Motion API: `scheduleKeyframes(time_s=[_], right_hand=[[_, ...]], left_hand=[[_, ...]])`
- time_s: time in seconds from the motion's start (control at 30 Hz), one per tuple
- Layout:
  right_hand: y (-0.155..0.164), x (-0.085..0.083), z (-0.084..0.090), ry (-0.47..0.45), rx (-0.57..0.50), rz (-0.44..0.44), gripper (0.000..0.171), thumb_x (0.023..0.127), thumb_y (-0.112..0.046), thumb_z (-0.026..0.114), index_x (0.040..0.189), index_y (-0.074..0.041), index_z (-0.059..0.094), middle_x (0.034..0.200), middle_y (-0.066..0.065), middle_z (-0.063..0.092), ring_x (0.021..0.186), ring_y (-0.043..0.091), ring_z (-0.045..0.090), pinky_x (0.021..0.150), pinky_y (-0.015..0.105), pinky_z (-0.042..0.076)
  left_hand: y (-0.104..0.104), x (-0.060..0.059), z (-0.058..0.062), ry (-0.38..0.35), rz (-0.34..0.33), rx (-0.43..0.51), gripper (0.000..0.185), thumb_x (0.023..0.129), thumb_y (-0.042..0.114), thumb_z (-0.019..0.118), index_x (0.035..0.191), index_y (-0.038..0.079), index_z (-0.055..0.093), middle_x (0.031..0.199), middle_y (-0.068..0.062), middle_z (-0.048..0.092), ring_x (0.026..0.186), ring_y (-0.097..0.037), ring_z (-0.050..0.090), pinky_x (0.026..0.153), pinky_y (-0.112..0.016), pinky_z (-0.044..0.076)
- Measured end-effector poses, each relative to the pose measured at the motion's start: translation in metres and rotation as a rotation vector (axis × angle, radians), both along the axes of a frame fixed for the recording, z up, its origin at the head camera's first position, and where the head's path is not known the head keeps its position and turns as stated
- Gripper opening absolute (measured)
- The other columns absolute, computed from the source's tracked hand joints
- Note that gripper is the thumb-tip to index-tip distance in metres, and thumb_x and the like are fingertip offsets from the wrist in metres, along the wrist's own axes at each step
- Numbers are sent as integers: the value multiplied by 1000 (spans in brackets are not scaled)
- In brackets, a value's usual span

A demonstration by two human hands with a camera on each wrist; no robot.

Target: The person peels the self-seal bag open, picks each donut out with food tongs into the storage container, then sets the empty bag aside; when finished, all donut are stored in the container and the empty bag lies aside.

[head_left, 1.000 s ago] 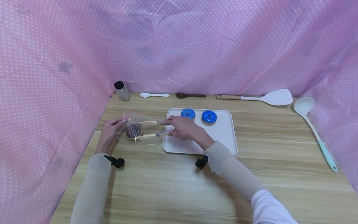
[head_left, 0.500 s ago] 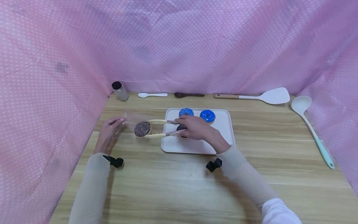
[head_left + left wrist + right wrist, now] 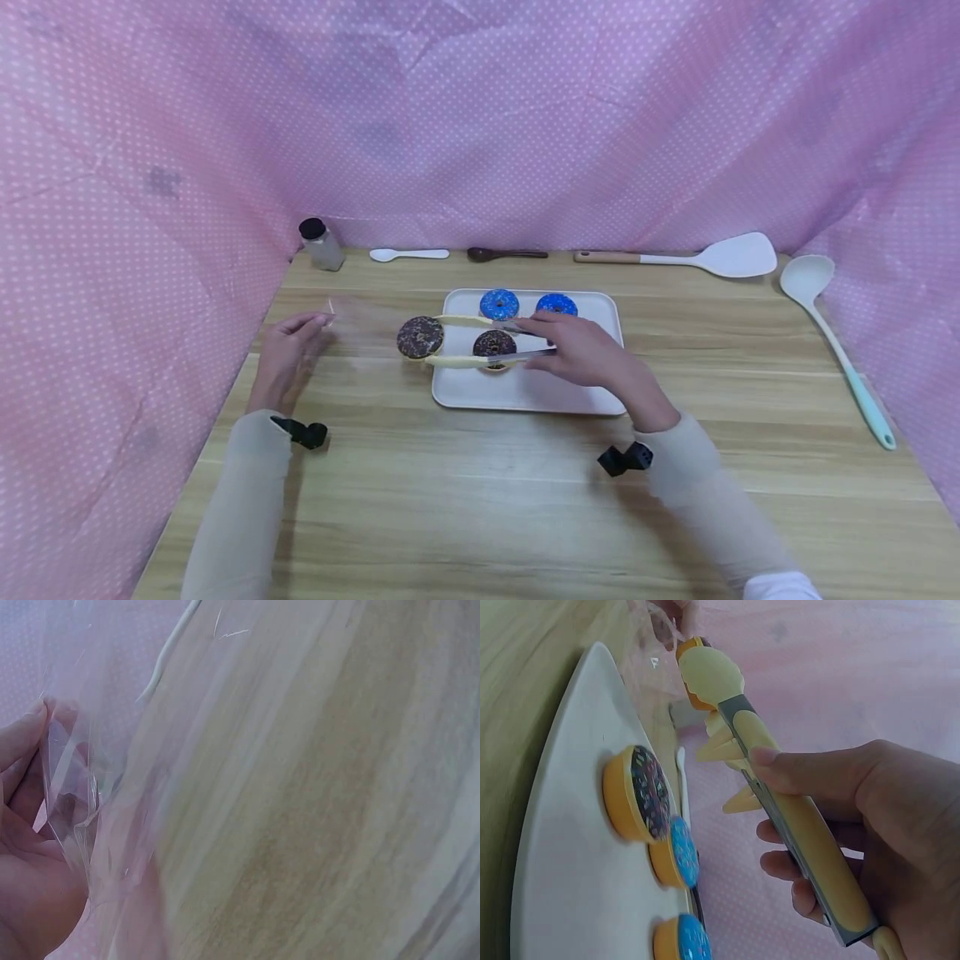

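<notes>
In the head view my right hand grips a pair of tongs with cream-coloured tips. Between those tips is a chocolate doughnut, raised at the left edge of the white tray. My left hand pinches the edge of a clear plastic bag between thumb and fingers, left of the tray. The bag stretches toward the doughnut and is barely visible from above. Another chocolate doughnut lies on the tray under the tongs. Behind it sit two blue doughnuts, a lighter one and a darker one.
Along the back of the wooden table stand or lie a black-capped bottle, a white spoon, a dark brown spoon and a white spatula. A ladle lies at the right edge. Pink dotted cloth surrounds the table.
My right hand has drawn the tongs and doughnut rightward, out of the bag and up to the tray. My left hand stays nearly in place, still pinching the bag.
</notes>
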State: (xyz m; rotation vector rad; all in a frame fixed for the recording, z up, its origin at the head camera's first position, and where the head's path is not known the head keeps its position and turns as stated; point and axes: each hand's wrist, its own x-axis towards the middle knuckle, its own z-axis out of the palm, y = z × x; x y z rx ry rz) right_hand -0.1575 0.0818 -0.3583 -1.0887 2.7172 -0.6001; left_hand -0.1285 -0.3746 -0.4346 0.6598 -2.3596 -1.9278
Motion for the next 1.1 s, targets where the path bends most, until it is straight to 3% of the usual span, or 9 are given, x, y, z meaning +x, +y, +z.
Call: scheduleKeyframes(time_s=[0.27, 0.53, 0.6, 0.77, 0.97, 1.1], right_hand=[[45, 2, -4, 13, -37, -87, 59, 85, -33, 73, 137, -16, 52, 126, 8, 60, 87, 17, 60, 71, 34, 50], [90, 12, -4, -24, -57, -175, 59, 85, -29, 73, 137, -9, 52, 115, 9, 61, 88, 19, 56, 72, 34, 48], [101, 16, -6, -26, -59, -196, 59, 85, -29, 73, 136, -8, 52, 110, 6, 60, 86, 18, 54, 70, 32, 46], [124, 22, -15, 23, -53, -221, 57, 82, -23, 76, 133, -6, 55, 95, 3, 58, 75, 15, 49, 62, 27, 40], [138, 30, -22, -8, -28, -250, 60, 81, -22, 77, 134, -7, 55, 104, 9, 61, 76, 16, 50, 61, 26, 41], [141, 35, -25, -4, -26, -246, 58, 80, -20, 78, 132, -6, 57, 101, 9, 61, 73, 16, 49, 60, 25, 41]], left_hand=[[6, 5, 15, 41, -21, -16, 41, 90, 32, 67, 121, 6, 64, 107, 12, 67, 109, -13, 56, 89, -19, 47], [3, 7, 16, 39, -6, 7, 44, 89, 31, 68, 123, 4, 62, 111, 8, 67, 112, -18, 58, 94, -25, 48], [2, 8, 17, 28, -11, -37, 47, 89, 34, 67, 125, 4, 61, 111, 11, 66, 115, -16, 54, 96, -24, 45], [-1, 10, 18, 13, -6, -46, 50, 89, 37, 67, 126, 5, 60, 108, 17, 64, 115, -12, 51, 94, -21, 41], [-5, 9, 17, 0, 7, -86, 50, 90, 38, 66, 128, 6, 59, 110, 17, 65, 108, -1, 50, 94, -20, 39], [-9, 6, 10, 8, 29, -96, 50, 88, 41, 66, 126, 9, 61, 109, 17, 64, 107, -1, 50, 90, -16, 40]])
